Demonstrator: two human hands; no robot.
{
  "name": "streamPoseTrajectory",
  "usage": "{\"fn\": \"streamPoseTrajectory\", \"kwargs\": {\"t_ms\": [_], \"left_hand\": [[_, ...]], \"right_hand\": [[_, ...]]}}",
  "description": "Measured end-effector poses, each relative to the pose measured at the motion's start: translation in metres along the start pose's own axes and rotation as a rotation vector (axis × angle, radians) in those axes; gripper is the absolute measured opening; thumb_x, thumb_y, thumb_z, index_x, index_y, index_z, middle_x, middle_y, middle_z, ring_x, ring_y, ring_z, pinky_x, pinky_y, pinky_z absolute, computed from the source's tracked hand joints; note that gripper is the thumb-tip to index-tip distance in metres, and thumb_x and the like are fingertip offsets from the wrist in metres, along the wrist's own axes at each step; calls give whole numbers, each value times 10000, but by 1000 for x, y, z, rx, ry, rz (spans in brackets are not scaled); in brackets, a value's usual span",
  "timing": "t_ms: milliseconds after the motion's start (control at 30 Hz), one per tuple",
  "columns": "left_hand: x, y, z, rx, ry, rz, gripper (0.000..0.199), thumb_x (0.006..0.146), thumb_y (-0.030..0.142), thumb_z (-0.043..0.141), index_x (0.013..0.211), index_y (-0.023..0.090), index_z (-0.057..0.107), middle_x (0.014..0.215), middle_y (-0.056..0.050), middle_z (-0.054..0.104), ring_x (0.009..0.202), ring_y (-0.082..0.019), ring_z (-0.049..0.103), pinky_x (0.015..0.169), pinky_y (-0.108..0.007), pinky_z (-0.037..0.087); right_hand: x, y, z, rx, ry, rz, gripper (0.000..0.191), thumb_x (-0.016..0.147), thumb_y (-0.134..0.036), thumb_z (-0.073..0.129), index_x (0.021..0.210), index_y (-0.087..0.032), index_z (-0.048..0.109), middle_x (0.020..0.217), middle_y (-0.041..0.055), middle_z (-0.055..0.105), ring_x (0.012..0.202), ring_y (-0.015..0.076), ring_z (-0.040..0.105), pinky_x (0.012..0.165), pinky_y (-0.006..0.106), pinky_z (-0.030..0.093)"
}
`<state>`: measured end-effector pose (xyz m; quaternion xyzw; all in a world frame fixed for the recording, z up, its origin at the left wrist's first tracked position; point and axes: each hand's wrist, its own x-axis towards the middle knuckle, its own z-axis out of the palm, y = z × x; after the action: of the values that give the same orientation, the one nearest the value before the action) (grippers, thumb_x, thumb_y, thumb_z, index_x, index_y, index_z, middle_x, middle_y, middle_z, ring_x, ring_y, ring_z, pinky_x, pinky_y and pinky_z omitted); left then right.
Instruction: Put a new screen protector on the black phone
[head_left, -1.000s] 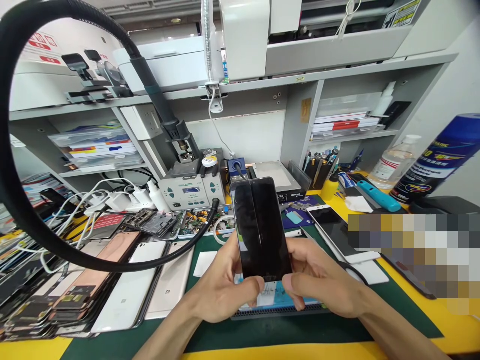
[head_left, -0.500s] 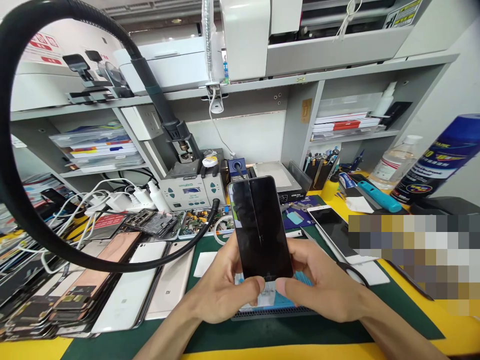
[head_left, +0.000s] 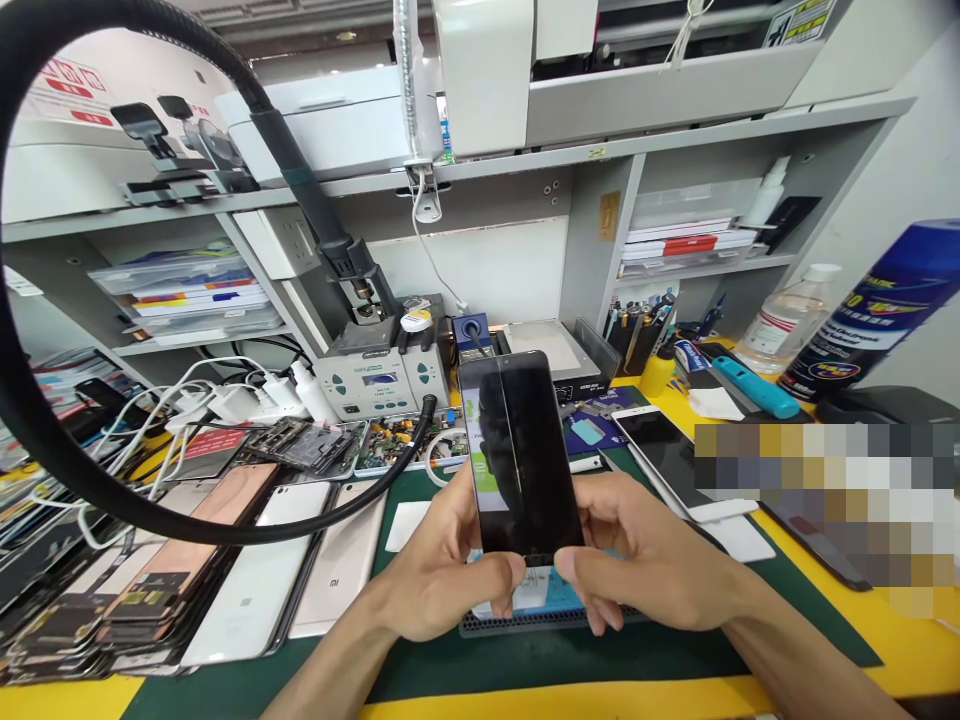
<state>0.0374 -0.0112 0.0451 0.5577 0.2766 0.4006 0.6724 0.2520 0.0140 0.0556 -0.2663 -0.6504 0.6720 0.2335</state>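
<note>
A black smartphone [head_left: 525, 460] is held up in front of me, its dark screen facing me and showing reflections. A thin pale line runs down the upper part of the screen. My left hand [head_left: 454, 570] grips the lower left edge, thumb near the bottom corner. On the lower right, my right hand [head_left: 637, 555] is closed on the phone, thumb at its bottom edge and some fingers curled below. Under the phone, a blue and white item [head_left: 536, 590] lies on a dark perforated pad [head_left: 510, 625], partly hidden by the hands.
Several phones, including a white one [head_left: 259, 580], lie at left. A black hose [head_left: 247, 533] loops across the left side. Behind stand a rework station [head_left: 375, 380] and a tray of circuit boards [head_left: 386, 445]. At right are another phone [head_left: 660, 455] and a blue spray can [head_left: 874, 310].
The phone is tilted slightly, so its left side now reflects green and white. My right hand's fingers have shifted and show more below the phone. The view has moved a little.
</note>
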Motion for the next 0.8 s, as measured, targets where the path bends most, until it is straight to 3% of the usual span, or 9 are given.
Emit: {"fn": "streamPoseTrajectory", "kwargs": {"t_ms": [167,300,433,633,733,800], "left_hand": [[1,2,-1,-105,-25,-22,841,784,86,671,1496,271,264,839,7,661,491,-84,600,524,-240,553],[1,1,-3,-162,-58,-17,843,799,124,712,1500,276,269,887,-21,677,505,-101,628,517,-239,543],[1,-1,-3,-170,-58,21,786,812,156,740,1466,262,318,832,-14,689,529,-136,658,534,-263,550],[2,-1,-4,-130,-8,181,465,879,183,687,1285,221,463,734,-7,701,531,-146,666,557,-261,535],[2,-1,-4,-120,29,199,415,882,205,698,1225,230,466,811,-6,694,533,-142,672,529,-253,538],[3,-2,-2,-102,56,203,400,889,224,703,1204,228,455,823,0,682,530,-137,671,526,-251,540]], "right_hand": [[-2,-2,-3,-8,-29,-1,43,818,-128,622,860,-137,627,581,-35,614,447,88,583,456,180,492],[-4,-4,-5,5,-48,-25,64,840,-161,631,886,-123,652,610,-16,629,465,95,593,478,195,504],[-8,-3,-10,29,-37,-77,147,875,-231,684,775,-133,639,606,5,644,478,107,612,482,202,505],[-9,-4,-20,83,186,-154,268,911,-380,737,814,-134,696,517,2,651,383,111,580,405,209,486],[-3,-3,-19,89,265,-222,321,902,-398,754,731,-151,640,511,-5,648,390,103,577,425,207,476],[2,-1,-13,101,299,-251,328,877,-430,774,773,-151,637,564,-8,657,421,105,593,444,212,480]]}}
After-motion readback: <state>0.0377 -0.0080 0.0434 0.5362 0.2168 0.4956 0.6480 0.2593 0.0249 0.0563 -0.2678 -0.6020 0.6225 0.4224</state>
